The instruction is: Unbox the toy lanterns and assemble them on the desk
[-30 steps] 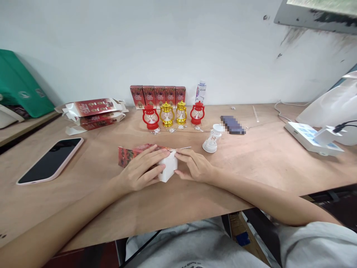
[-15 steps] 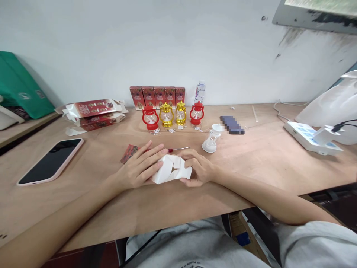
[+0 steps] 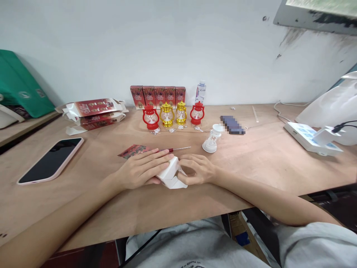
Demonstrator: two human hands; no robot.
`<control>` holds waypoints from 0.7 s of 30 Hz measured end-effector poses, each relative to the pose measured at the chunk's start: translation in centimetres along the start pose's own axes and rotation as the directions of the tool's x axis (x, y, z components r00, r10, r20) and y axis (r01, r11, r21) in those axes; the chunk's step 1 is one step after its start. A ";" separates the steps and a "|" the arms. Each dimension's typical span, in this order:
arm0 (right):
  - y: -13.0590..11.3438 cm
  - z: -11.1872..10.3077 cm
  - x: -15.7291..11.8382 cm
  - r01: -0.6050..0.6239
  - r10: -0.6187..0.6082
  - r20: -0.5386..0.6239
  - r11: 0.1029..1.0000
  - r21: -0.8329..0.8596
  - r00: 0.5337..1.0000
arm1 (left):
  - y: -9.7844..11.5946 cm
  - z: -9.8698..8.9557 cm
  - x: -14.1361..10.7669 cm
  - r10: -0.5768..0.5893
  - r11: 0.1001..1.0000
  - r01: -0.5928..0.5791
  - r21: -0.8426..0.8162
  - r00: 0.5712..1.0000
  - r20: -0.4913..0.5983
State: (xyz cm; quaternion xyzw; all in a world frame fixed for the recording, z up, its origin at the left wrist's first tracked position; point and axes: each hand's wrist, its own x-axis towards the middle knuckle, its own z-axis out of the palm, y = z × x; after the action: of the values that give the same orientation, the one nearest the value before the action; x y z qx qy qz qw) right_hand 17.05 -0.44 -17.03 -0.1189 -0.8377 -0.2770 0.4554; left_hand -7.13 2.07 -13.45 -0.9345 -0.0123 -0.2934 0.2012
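Note:
My left hand [image 3: 145,169] is wrapped over a small carton [image 3: 169,171], whose white end with loose flaps faces right. Thumb and fingers of my right hand [image 3: 196,170] are bent in a pinch on a white flap at that end. Beyond my left fingers a red printed panel [image 3: 134,150] sticks out; the hand hides whether it belongs to the same carton. Just behind the hands lies a screwdriver [image 3: 178,149] with a red handle and a thin metal shaft. A white lantern [image 3: 212,139] leans to the right behind my right hand.
Red lanterns [image 3: 150,118] and gold lanterns [image 3: 166,116] stand in a row before several red boxes [image 3: 160,96] and a bottle [image 3: 200,93]. Flattened cartons [image 3: 95,109] and a phone [image 3: 52,160] lie left. A white power strip [image 3: 312,137] lies right.
The carton's open end has turned, and its flaps now point down and right. My right fingers have curled in around a flap, and more of the red panel shows beyond my left hand.

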 end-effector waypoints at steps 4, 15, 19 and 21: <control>-0.2 -0.3 -0.3 -0.084 0.082 0.057 0.996 0.041 0.995 | 0.4 0.1 -0.1 -0.006 1.000 0.006 0.014 0.999 -0.044; 1.1 -0.7 -0.5 0.072 -0.071 0.042 0.997 -0.018 0.997 | 0.3 0.4 -0.2 -0.116 0.989 0.127 0.080 0.985 -0.131; 0.8 -1.0 0.0 0.056 -0.052 0.080 0.998 -0.042 0.995 | 0.2 0.4 -0.5 -0.122 0.987 0.135 0.089 0.983 -0.136; 0.7 -1.0 -0.1 0.026 -0.020 0.087 0.997 -0.068 0.996 | 0.1 0.4 -0.6 -0.145 0.984 0.156 0.083 0.981 -0.126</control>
State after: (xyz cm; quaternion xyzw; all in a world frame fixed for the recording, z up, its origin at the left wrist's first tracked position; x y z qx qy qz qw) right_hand 18.08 -0.46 -16.41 -0.1367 -0.8479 -0.3055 0.4112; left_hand -7.40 2.22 -14.08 -0.9013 -0.0843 -0.3625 0.2217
